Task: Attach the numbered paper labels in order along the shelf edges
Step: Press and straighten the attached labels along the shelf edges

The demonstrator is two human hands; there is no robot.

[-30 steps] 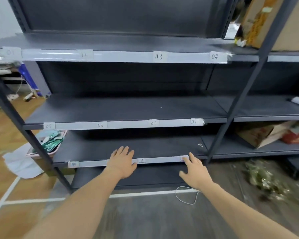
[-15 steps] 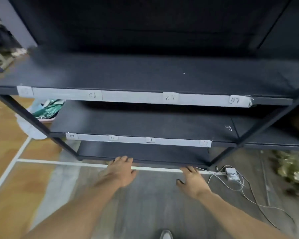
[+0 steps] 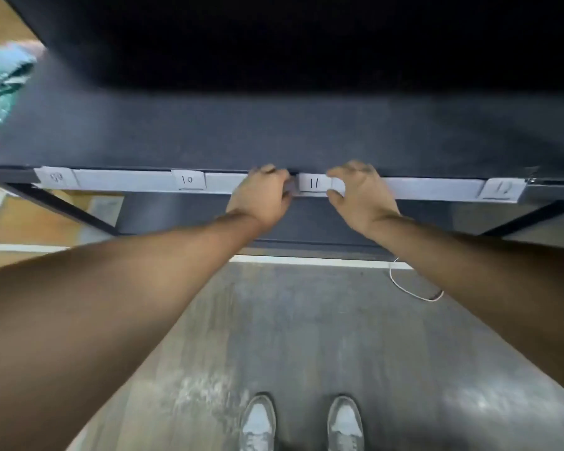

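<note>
A dark metal shelf (image 3: 274, 138) has a white strip (image 3: 124, 181) along its front edge. On the strip sit paper labels 09 (image 3: 56, 177), blurred, 10 (image 3: 188, 180), 11 (image 3: 314, 183) and 12 (image 3: 502, 189). My left hand (image 3: 261, 196) pinches the strip at the left end of label 11. My right hand (image 3: 358, 196) pinches at that label's right end, thumb below and fingers curled over the shelf edge. Both hands touch the label.
A lower shelf (image 3: 306, 219) lies under my hands. A white cable (image 3: 414, 288) loops on the grey floor at the right. My two shoes (image 3: 300, 424) stand close to the shelf. A green and white bundle (image 3: 4, 79) sits at the far left.
The view has dropped and come closer to the low shelf. Both hands rose from the bottom shelf's edge to the strip and closed on either end of label 11.
</note>
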